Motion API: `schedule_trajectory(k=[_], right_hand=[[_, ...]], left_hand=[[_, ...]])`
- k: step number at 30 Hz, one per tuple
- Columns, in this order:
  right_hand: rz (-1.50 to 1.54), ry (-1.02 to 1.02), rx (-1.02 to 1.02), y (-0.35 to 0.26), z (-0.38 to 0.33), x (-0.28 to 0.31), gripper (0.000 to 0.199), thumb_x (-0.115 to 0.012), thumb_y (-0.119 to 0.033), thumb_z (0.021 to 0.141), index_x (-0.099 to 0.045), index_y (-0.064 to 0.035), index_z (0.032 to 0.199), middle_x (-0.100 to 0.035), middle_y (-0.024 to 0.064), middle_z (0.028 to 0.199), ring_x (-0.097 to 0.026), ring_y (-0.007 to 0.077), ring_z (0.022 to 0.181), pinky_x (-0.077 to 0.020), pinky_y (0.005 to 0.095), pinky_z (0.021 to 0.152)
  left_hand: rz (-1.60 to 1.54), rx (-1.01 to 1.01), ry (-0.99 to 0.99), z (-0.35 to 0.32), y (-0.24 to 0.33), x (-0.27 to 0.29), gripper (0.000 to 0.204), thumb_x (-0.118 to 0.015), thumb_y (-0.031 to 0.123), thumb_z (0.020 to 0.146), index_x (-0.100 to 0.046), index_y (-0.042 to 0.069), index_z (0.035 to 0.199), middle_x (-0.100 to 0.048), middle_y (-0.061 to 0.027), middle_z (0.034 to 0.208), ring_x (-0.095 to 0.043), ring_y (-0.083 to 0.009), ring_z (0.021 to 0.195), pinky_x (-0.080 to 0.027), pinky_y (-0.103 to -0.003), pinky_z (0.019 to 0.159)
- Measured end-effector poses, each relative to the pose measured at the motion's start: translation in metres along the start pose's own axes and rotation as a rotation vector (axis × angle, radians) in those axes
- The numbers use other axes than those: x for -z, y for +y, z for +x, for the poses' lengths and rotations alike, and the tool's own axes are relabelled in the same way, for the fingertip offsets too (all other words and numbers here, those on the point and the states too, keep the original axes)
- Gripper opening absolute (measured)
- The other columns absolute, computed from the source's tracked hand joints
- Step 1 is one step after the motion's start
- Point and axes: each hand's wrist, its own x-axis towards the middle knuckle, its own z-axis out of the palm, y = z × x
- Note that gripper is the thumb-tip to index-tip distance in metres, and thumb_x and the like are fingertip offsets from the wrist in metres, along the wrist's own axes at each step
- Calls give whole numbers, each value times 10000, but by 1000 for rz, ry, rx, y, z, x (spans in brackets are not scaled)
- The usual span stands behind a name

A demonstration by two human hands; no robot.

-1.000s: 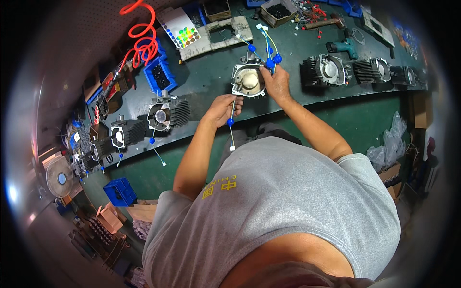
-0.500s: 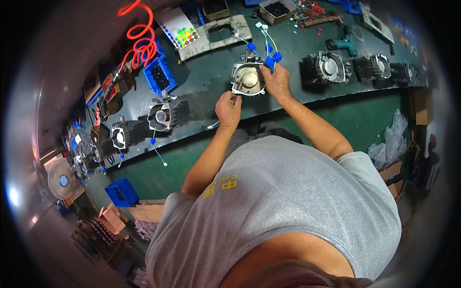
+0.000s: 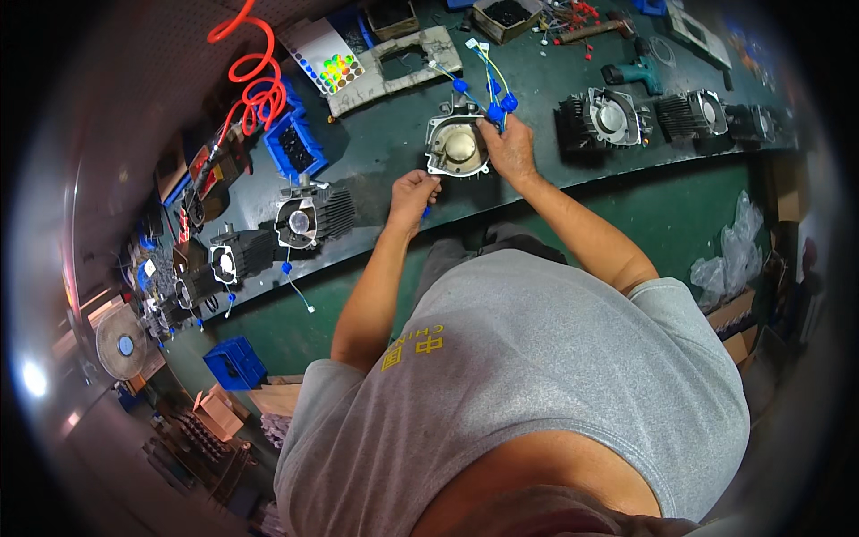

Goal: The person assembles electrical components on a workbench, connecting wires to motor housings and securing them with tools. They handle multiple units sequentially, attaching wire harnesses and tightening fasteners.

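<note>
In front of me on the bench stands a grey metal motor housing (image 3: 460, 148), its round open face turned up towards me. My right hand (image 3: 512, 152) is closed around a bundle of thin wire leads (image 3: 493, 76) with blue beads and white plugs, which fan out beyond the fingers. Its thumb lies against the housing's right rim. At the lower left corner of the housing, my left hand (image 3: 413, 199) has its fingertips pinched together. A blue bead (image 3: 426, 212) shows just below them, apparently on another wire lead; the pinched part is hidden.
Finned housings stand to the left (image 3: 300, 222) and right (image 3: 612, 118) along the bench. Behind are a pale slab with a cut-out (image 3: 394, 72), a blue bin (image 3: 295, 148) of black parts, a green power drill (image 3: 633, 76) and a hammer (image 3: 592, 33). A red coiled hose (image 3: 259, 85) hangs at left.
My left hand has shifted slightly left, and a blue bead now shows beneath its fingers. The right hand stays at the housing's rim with the wire bundle.
</note>
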Motion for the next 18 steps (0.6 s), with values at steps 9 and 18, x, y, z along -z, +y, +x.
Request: schedule_trajectory(k=[9,18], right_hand=[[-45,-7,-31,4,0,-1,244,-733,-215,881,-668,19,881,-654,222,721,-644,411,657,-493,488,640],[11,44,65,4,0,1,265,-752,-250,889,-695,8,902,-626,158,638,-585,246,535,-461,411,552]], left_hand=[[559,-368,261,-10,-2,-15,162,-737,85,901,-621,-4,831,-578,28,710,-473,-49,647,-425,-256,587],[469,-203,176,3,76,-10,224,-715,129,955,-713,-40,1103,-717,-53,896,-646,-85,772,-551,-233,667]])
